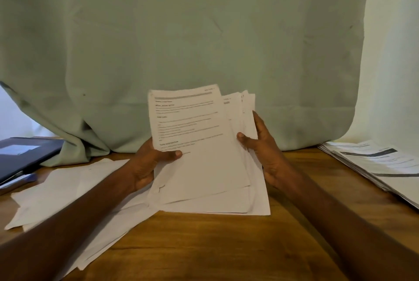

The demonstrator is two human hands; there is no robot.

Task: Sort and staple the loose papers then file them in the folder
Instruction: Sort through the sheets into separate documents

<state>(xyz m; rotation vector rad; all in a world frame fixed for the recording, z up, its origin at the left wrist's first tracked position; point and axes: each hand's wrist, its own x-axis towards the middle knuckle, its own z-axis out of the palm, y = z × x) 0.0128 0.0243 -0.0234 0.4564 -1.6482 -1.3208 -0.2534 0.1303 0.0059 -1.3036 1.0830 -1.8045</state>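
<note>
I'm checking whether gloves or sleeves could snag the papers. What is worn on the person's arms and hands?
Nothing shows: the left hand and right hand are bare, no gloves, rings or watch visible, and both forearms are uncovered to the frame's edge.

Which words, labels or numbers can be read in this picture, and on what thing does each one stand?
"TASK DESCRIPTION": heading low on the top sheet of the held stack, gripped by left hand and right hand.
"TASK GOAL": probably, a heading higher on that sheet; blurred.
Its body text and corner number: too blurred.
Right-hand paper pile: print unreadable.
Dark folder: pale label, nothing legible.
</note>
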